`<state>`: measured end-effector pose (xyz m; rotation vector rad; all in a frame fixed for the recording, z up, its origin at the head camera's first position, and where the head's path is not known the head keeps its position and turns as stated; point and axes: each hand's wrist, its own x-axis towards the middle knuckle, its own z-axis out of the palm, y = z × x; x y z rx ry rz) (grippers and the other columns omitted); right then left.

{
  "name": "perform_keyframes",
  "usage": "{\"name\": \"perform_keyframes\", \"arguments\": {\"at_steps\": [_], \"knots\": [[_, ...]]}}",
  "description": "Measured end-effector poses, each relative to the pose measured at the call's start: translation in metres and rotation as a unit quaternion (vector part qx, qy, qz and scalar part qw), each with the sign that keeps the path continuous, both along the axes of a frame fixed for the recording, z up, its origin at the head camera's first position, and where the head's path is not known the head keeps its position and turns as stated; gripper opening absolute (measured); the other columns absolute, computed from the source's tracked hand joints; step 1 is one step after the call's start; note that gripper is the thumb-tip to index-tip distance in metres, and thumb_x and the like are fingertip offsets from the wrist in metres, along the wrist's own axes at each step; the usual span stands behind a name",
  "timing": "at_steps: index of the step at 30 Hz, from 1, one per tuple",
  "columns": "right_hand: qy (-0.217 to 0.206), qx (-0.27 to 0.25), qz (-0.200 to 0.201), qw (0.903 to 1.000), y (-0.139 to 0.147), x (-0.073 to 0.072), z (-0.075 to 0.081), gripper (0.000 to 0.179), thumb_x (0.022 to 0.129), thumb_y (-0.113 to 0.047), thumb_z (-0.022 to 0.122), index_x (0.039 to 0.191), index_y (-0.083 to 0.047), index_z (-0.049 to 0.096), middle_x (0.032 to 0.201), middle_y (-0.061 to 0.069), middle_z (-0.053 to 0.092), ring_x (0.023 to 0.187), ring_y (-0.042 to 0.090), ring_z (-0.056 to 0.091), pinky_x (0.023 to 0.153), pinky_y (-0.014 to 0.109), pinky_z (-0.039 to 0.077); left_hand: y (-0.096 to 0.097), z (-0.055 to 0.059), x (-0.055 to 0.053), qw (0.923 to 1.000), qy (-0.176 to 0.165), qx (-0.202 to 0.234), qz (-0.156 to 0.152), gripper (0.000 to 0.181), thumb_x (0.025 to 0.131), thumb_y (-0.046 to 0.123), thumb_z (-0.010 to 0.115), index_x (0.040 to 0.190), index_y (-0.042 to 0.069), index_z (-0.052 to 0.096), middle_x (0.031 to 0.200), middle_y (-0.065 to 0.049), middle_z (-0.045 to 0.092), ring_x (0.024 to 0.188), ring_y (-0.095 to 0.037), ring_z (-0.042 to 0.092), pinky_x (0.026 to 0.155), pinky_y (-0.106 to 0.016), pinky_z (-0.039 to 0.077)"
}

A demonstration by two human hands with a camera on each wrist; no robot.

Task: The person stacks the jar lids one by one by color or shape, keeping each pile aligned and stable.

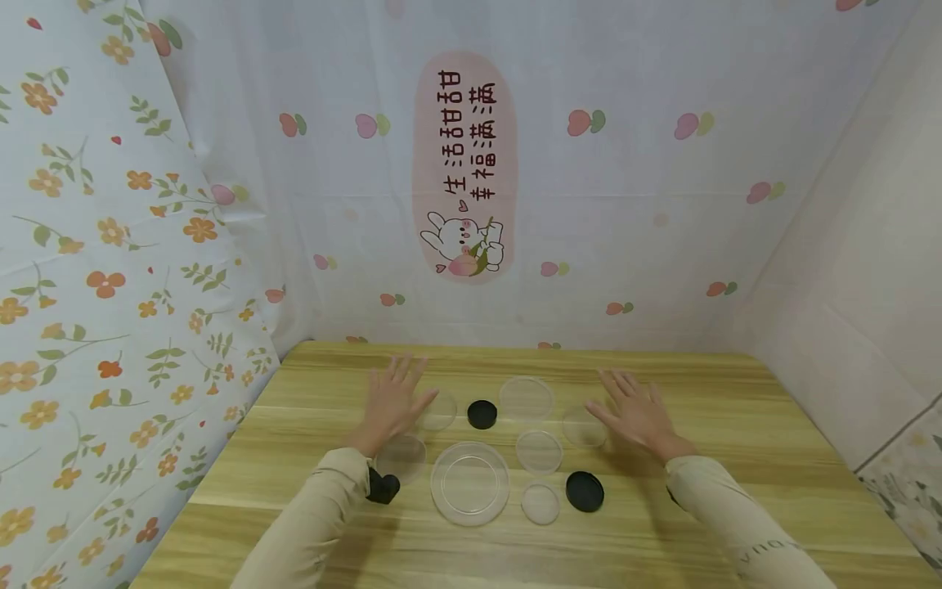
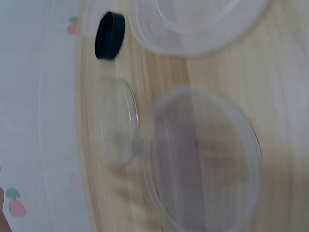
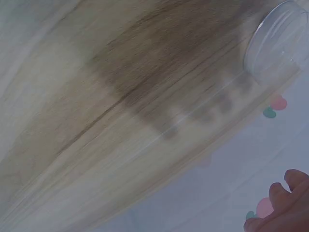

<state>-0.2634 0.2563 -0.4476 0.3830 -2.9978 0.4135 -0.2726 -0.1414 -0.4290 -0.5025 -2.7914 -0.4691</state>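
Observation:
My left hand (image 1: 393, 402), fingers spread and holding nothing, hovers beside a clear round lid (image 1: 441, 411). Another clear lid (image 2: 203, 159) lies near its wrist, filling the lower middle of the left wrist view. On the right, my other hand (image 1: 636, 415) also has its fingers spread and holds nothing. Its thumb overlaps the edge of a clear round piece (image 1: 581, 429), which shows a raised side in the right wrist view. Between the hands lie a small black cap (image 1: 482, 415), a wider black lid (image 1: 585, 492) and a large clear lid (image 1: 470, 484) with an inner ring.
More clear round pieces lie on the wooden table: a large one (image 1: 526, 398) at the back, a medium one (image 1: 540, 452) and a small one (image 1: 540, 503). A printed curtain (image 1: 625, 204) hangs behind the table's far edge, and a floral cloth (image 1: 125, 327) hangs at left.

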Motion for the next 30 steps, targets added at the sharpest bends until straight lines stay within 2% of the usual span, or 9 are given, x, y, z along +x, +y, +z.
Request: {"name": "perform_keyframes", "arguments": {"at_steps": [5,7,11,15,19,24,28,30], "knots": [[0.021,-0.023,0.010,0.9995,-0.012,-0.008,0.001,0.074,0.087,-0.056,0.037,0.140,-0.006,0.024,0.141,0.021,0.022,0.128,0.038,0.017,0.097,0.063,0.003,0.020,0.002,-0.004,0.9994,0.008,0.030,-0.012,0.060,0.090,0.050,0.037,0.138,0.015,0.032,0.142,-0.015,0.024,0.131,-0.033,0.015,0.098,-0.061,0.008],[0.026,-0.030,0.018,0.9991,-0.017,-0.012,0.002,0.073,0.087,-0.055,0.037,0.139,-0.005,0.025,0.141,0.021,0.023,0.128,0.037,0.017,0.097,0.063,0.004,0.028,0.004,-0.008,0.9997,0.001,0.021,-0.010,0.058,0.090,0.046,0.042,0.137,0.012,0.034,0.142,-0.015,0.024,0.130,-0.034,0.017,0.099,-0.060,0.012],[0.042,-0.038,0.026,0.9981,-0.027,-0.018,0.003,0.069,0.088,-0.051,0.040,0.138,-0.004,0.029,0.139,0.020,0.027,0.127,0.036,0.021,0.097,0.062,0.007,0.044,0.007,-0.014,0.9996,-0.012,0.020,-0.017,0.057,0.090,0.044,0.043,0.136,0.012,0.034,0.142,-0.014,0.025,0.129,-0.034,0.020,0.099,-0.058,0.015],[0.052,-0.054,0.029,0.9968,-0.036,-0.023,0.004,0.064,0.089,-0.044,0.045,0.136,-0.003,0.032,0.136,0.021,0.031,0.123,0.038,0.029,0.095,0.060,0.019,0.059,0.008,-0.018,0.9986,-0.031,0.028,-0.033,0.058,0.091,0.045,0.040,0.137,0.012,0.032,0.141,-0.014,0.026,0.128,-0.033,0.021,0.100,-0.055,0.018],[0.045,-0.076,0.034,0.9955,-0.045,-0.028,0.005,0.060,0.088,-0.033,0.050,0.134,0.002,0.033,0.134,0.024,0.033,0.119,0.040,0.033,0.091,0.057,0.029,0.073,0.008,-0.021,0.9959,-0.043,0.056,-0.056,0.057,0.091,0.043,0.041,0.137,0.011,0.032,0.139,-0.016,0.029,0.127,-0.035,0.025,0.099,-0.053,0.021],[0.014,-0.095,0.032,0.9949,-0.056,-0.034,0.004,0.056,0.089,-0.028,0.052,0.132,0.003,0.035,0.132,0.023,0.037,0.118,0.039,0.036,0.091,0.053,0.033,0.088,0.005,-0.020,0.9876,-0.068,0.122,-0.072,0.052,0.092,0.037,0.043,0.136,0.010,0.035,0.137,-0.016,0.034,0.124,-0.033,0.030,0.098,-0.050,0.027],[-0.019,-0.108,0.027,0.9936,-0.062,-0.036,0.000,0.054,0.090,-0.027,0.050,0.132,0.002,0.036,0.129,0.022,0.041,0.114,0.039,0.041,0.087,0.052,0.038,0.098,0.000,-0.018,0.9756,-0.095,0.188,-0.063,0.049,0.092,0.035,0.043,0.135,0.011,0.037,0.135,-0.011,0.038,0.123,-0.028,0.035,0.097,-0.045,0.031],[-0.024,-0.117,0.029,0.9924,-0.064,-0.038,-0.002,0.051,0.090,-0.024,0.049,0.131,0.004,0.036,0.128,0.023,0.042,0.113,0.039,0.041,0.088,0.052,0.037,0.101,-0.003,-0.018,0.9688,-0.097,0.219,-0.062,0.048,0.092,0.033,0.045,0.134,0.010,0.039,0.132,-0.011,0.042,0.120,-0.029,0.039,0.095,-0.045,0.034]]}}
